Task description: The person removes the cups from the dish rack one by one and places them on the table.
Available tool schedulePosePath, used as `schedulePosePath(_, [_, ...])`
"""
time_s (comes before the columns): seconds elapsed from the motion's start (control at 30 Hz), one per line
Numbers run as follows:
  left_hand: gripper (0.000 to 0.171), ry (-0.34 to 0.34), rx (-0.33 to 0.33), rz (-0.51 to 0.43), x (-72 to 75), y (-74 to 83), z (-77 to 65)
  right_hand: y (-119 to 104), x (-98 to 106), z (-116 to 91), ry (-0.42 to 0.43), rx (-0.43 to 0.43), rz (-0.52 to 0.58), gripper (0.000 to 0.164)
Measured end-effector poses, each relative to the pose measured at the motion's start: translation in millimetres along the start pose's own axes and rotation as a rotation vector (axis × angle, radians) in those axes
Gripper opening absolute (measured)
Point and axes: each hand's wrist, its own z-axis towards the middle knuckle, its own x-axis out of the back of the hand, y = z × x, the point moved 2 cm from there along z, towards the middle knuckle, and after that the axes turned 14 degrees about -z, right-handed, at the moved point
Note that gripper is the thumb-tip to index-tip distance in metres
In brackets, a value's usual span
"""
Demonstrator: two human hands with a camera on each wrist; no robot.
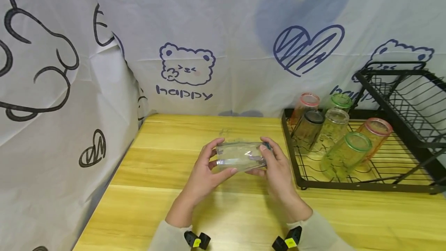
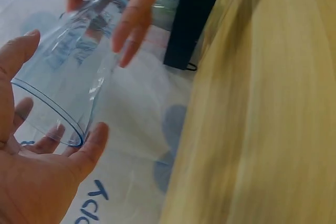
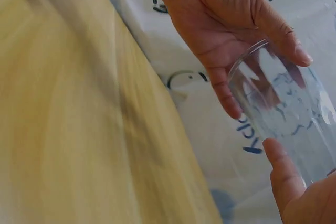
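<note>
A clear drinking glass lies sideways between my two hands, above the wooden table. My left hand holds its left end, thumb below and fingers round the far side. At the right end my right hand grips the glass, with the thumb on top and fingers beneath and behind. In the left wrist view, the open rim of the glass faces the left palm, and its bluish closed end is at the right hand. The right wrist view also shows the glass between both hands.
A black wire dish rack stands on the table's right side. Several glasses stand upside down in it, among them a green glass, a dark glass and an orange-red glass. A printed white cloth hangs behind.
</note>
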Motion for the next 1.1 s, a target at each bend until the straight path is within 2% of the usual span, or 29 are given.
schedulePosePath(0.17, [0.084, -0.006, -0.019, 0.114, 7.3, 12.9, -3.8, 8.2, -8.7, -1.5, -0.082, -0.076, 0.129, 0.040])
schedulePosePath(0.27, [0.083, 0.006, -0.023, 0.210, 10.3, 22.1, -5.9, 11.5, -11.8, -1.7, -0.119, -0.107, 0.164, 0.041])
schedulePosePath(0.4, [0.083, 0.007, -0.022, 0.333, 12.7, 34.6, -8.6, 14.4, -12.2, -2.7, -0.153, -0.137, 0.131, 0.044])
schedulePosePath(0.53, [0.086, 0.003, -0.010, 0.438, 12.4, 43.5, -9.6, 16.8, -10.1, -4.6, -0.159, -0.146, 0.052, 0.045])
schedulePosePath(0.67, [0.087, 0.004, -0.016, 0.530, 9.6, 47.6, -9.6, 17.2, -9.6, -6.4, -0.142, -0.105, -0.064, 0.051])
schedulePosePath(0.87, [0.089, 0.037, -0.142, 0.781, 12.8, 53.2, -3.7, 5.8, 1.8, -13.7, -0.103, 0.041, -0.359, 0.060])
schedulePosePath(0.97, [0.091, 0.077, -0.141, 0.869, 27.6, 57.4, 2.8, -4.4, 19.4, -20.0, -0.051, 0.128, -0.525, 0.060])
schedulePosePath(1.1, [0.090, 0.116, -0.049, 0.916, 59.0, 63.9, 14.1, -14.8, 48.3, -27.0, 0.033, 0.246, -0.799, 0.065])
